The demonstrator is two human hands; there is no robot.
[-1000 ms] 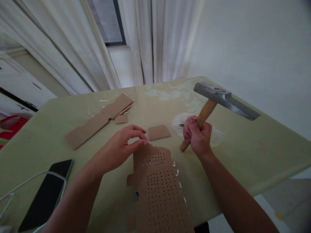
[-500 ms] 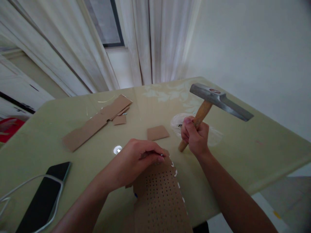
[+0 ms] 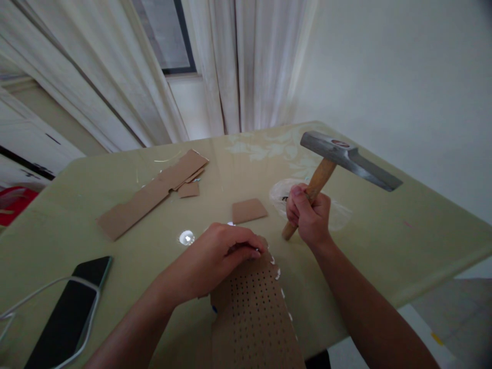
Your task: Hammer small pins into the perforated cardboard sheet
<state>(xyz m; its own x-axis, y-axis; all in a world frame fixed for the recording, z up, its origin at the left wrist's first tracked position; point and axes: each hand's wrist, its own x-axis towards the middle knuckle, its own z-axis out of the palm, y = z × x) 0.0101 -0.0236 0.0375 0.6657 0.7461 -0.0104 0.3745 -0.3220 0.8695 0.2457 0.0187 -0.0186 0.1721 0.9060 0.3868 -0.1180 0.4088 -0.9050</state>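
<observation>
My right hand grips the wooden handle of a hammer, whose steel head is raised above the table, to the right. My left hand rests on the far end of a perforated cardboard strip, fingers curled and pinched together on something small at the strip's top edge; what it pinches is too small to tell. The strip lies on the pale green table and runs toward me. Small white bits line its right edge.
A small cardboard square lies just beyond my hands. Longer cardboard scraps lie at the far left. A clear plastic bag sits behind the hammer handle. A black phone with a white cable is at the near left.
My left hand has come down from just above the strip's far end onto it, with the fingers closing. The hammer has hardly moved.
</observation>
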